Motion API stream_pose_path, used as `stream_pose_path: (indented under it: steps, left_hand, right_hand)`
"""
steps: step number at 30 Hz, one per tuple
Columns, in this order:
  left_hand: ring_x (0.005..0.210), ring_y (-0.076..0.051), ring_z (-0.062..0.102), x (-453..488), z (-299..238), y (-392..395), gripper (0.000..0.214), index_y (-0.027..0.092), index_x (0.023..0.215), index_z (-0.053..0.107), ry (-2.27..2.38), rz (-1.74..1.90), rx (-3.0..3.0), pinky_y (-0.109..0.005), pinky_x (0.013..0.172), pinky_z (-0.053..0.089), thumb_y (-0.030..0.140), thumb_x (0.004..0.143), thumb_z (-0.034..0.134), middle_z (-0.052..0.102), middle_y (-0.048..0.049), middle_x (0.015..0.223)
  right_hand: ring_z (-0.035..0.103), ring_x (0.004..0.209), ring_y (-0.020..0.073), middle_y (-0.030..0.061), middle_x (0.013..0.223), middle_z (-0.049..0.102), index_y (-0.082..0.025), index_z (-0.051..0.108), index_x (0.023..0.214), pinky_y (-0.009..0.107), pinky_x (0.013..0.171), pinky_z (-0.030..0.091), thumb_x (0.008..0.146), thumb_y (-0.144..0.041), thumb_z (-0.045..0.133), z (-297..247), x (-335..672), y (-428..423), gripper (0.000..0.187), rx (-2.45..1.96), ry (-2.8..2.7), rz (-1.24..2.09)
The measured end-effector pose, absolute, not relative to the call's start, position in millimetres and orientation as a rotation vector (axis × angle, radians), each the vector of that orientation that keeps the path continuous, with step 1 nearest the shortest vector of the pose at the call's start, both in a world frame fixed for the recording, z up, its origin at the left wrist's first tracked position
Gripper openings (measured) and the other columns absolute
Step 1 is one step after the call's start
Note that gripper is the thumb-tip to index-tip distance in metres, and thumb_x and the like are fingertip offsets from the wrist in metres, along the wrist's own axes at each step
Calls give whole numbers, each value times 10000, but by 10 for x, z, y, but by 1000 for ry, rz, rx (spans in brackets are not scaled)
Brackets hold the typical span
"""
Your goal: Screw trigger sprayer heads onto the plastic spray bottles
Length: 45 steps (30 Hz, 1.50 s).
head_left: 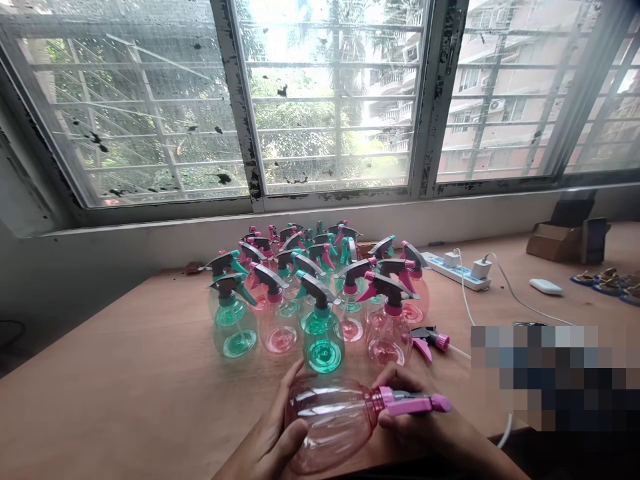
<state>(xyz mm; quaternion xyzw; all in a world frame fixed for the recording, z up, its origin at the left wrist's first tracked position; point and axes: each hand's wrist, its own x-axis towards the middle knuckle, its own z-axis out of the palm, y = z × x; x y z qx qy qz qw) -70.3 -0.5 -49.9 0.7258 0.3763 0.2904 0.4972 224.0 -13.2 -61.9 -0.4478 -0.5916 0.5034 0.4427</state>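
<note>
A clear pink spray bottle [335, 420] lies on its side in front of me, its neck pointing right. My left hand [280, 427] is wrapped round the bottle's base end, thumb on the near side. At the other end, my right hand [405, 400] grips the pink collar of the spray head [415, 403], which sits on the neck. Just beyond, a green spray bottle [324, 340] and a pink spray bottle [387, 333] stand upright. A loose spray head [430, 339] with a pink trigger lies on the table to the right of them.
Several more upright green and pink spray bottles [280, 320] crowd the wooden table [125, 373] toward the window. To the right are a white power strip [457, 270] with cables, a white case [546, 287], a cardboard box [560, 233] and a phone [593, 240]. A blurred patch covers the lower right.
</note>
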Motion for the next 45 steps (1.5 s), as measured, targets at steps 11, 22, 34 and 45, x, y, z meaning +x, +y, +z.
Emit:
stream_pose_path:
  steps: [11, 22, 34, 45]
  left_hand:
    - [1557, -360, 289, -639, -447, -82, 1102, 301, 1652, -9, 897, 695, 1819, -499, 1290, 211, 729, 859, 627, 284, -85, 1708]
    - [1577, -348, 234, -655, -501, -87, 1149, 373, 1636, -82, 938, 694, 1870, -496, 1291, 205, 606, 856, 729, 243, -44, 1723]
    - [1559, -334, 287, -675, -532, -86, 1105, 387, 1627, -92, 952, 663, 1876, -506, 1296, 170, 548, 891, 717, 277, -39, 1710]
    - [1548, -380, 284, -696, -502, -37, 880, 305, 1606, 138, 873, 672, 1740, -552, 1272, 212, 677, 931, 564, 261, -124, 1701]
  right_hand:
    - [542, 502, 139, -45, 647, 652, -234, 615, 820, 260, 497, 383, 733, -350, 816, -662, 2230, -110, 247, -1070, -1348, 1380]
    - [561, 509, 122, 1, 672, 721, -189, 614, 811, 254, 500, 383, 809, -456, 798, -705, 2269, -115, 324, -999, -1314, 1464]
    - [520, 486, 105, -9, 650, 680, -185, 626, 781, 251, 486, 335, 839, -488, 764, -666, 2271, -115, 337, -985, -1348, 1458]
    - [585, 592, 148, -24, 691, 684, -200, 620, 845, 260, 554, 422, 748, -357, 851, -605, 2265, -155, 296, -1043, -1416, 1424]
